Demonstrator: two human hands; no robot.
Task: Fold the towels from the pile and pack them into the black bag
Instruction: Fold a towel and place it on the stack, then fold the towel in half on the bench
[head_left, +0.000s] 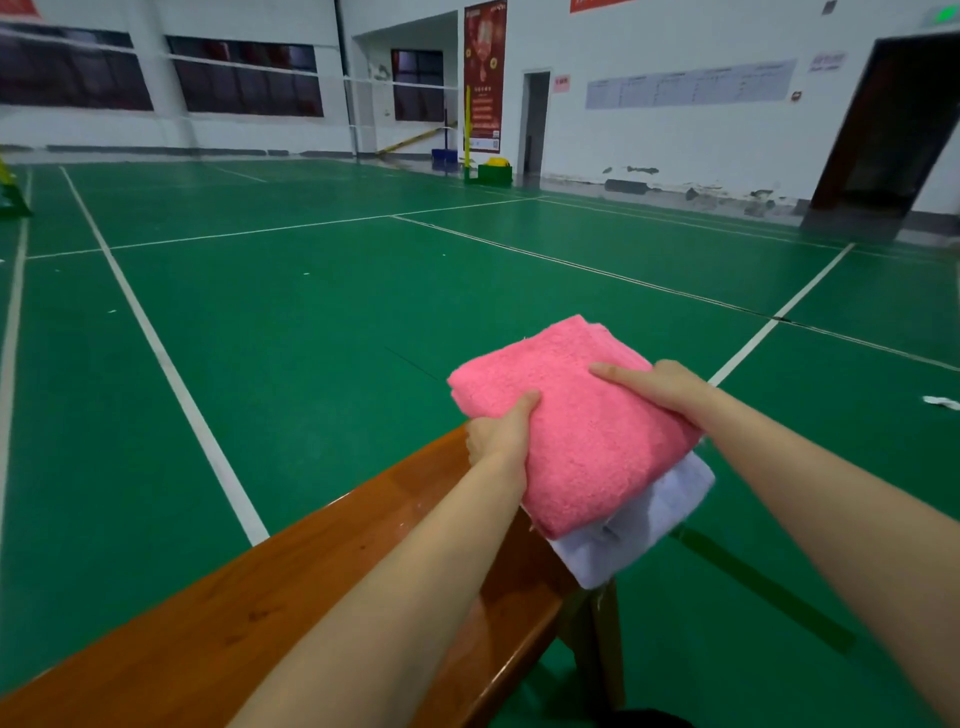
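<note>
A folded pink towel (566, 415) lies on top of a folded white towel (639, 519), the stack held at the far end of a wooden bench (291, 587). My left hand (501, 431) grips the stack's left edge, thumb on the pink towel and fingers hidden underneath. My right hand (660, 384) holds the right edge, with a finger stretched flat across the pink top. The stack juts out past the bench end. A sliver of something black (649, 719) shows at the bottom edge; I cannot tell whether it is the bag.
The bench runs from the lower left toward the middle, its leg (602, 644) under the towels. A green court floor (311, 338) with white lines spreads all around. A small white scrap (940, 401) lies on the floor at right.
</note>
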